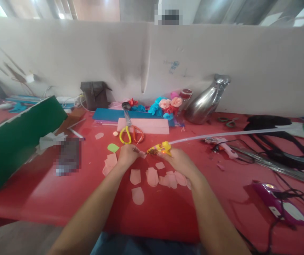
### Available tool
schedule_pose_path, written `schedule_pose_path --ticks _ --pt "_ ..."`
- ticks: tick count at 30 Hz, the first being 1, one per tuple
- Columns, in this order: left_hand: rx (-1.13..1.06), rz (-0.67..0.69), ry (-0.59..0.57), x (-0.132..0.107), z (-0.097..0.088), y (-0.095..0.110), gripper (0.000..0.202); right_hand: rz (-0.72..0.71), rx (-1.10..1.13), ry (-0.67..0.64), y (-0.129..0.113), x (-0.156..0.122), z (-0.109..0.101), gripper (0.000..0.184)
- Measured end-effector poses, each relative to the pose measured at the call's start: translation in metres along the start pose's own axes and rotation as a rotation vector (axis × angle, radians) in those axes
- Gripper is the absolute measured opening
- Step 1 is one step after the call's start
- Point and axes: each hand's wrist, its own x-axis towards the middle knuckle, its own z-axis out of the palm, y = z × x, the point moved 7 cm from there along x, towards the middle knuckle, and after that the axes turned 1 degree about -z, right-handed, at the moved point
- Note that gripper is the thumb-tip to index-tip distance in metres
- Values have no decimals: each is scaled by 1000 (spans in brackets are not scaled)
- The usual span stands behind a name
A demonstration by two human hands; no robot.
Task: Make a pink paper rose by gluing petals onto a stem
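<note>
Both busy: right hand (pixel 179 161) grips yellow glue gun (pixel 160 148) (lit); left hand (pixel 127 154) pinches thin wire (pixel 138 142).

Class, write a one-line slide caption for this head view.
Right hand aims a yellow glue gun at a small piece pinched in the left hand, above pink paper petals on a red table.

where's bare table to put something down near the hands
Bare red table lies between the forearms, below the pink petal cut-outs. Another free patch sits right of the right hand, before the purple device. Crowded: around the scissors and paper flowers, and among the cables far right.
</note>
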Motion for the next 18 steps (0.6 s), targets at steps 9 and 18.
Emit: schedule_pose_path --ticks 9,18 --pt "39 3 13 1 0 -1 12 16 38 14 3 1 1 42" --pt "-21 21 -25 0 1 -1 6 256 253 152 45 14 6 51"
